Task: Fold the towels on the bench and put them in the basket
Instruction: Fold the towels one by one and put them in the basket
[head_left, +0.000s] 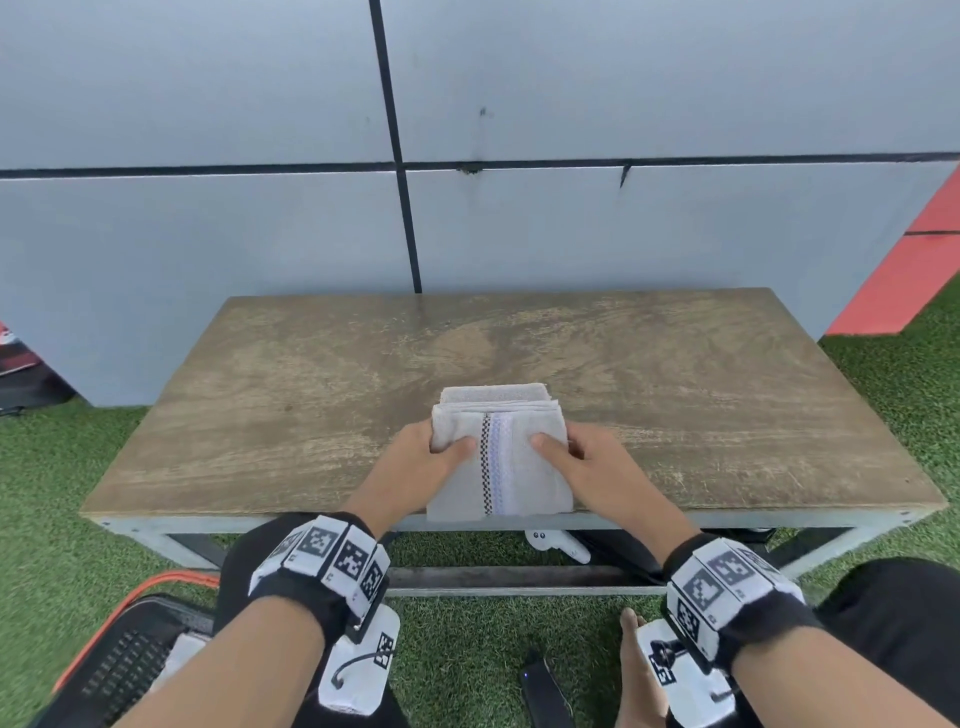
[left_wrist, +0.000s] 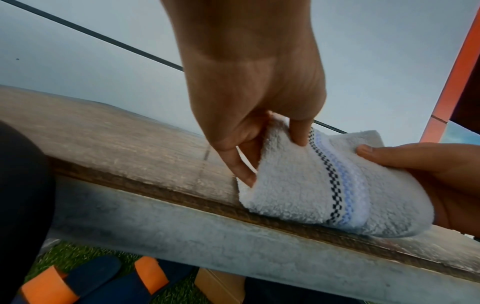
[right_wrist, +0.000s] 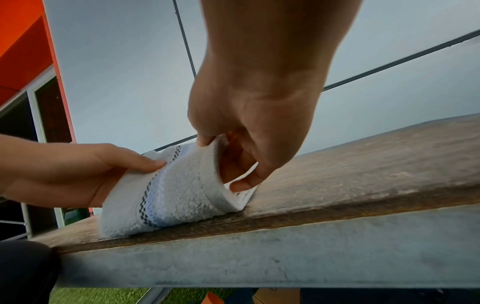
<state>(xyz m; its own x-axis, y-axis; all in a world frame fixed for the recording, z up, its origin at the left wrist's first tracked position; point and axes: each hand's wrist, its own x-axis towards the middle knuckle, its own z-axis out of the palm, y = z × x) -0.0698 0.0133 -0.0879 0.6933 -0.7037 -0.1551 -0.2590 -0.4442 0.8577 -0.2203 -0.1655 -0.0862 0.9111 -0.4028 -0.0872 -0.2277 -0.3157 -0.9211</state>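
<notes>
A small white towel (head_left: 524, 467) with a black-checked and blue stripe lies folded at the near edge of the wooden bench (head_left: 291, 395). My left hand (head_left: 421, 457) pinches its left side, thumb on top and fingers under the top layer (left_wrist: 293, 181). My right hand (head_left: 582, 457) pinches its right side the same way (right_wrist: 182, 195). The upper layer is lifted and curved between both hands. A dark mesh basket (head_left: 119, 660) with an orange rim sits on the grass at the lower left, partly hidden by my left forearm.
A grey panelled wall (head_left: 260, 218) stands right behind the bench. Green artificial grass (head_left: 62, 545) surrounds it. Under the bench lie a white object (head_left: 556, 543) and metal frame bars. Blue and orange sandals (left_wrist: 85, 281) and a dark device (head_left: 540, 686) lie by my feet.
</notes>
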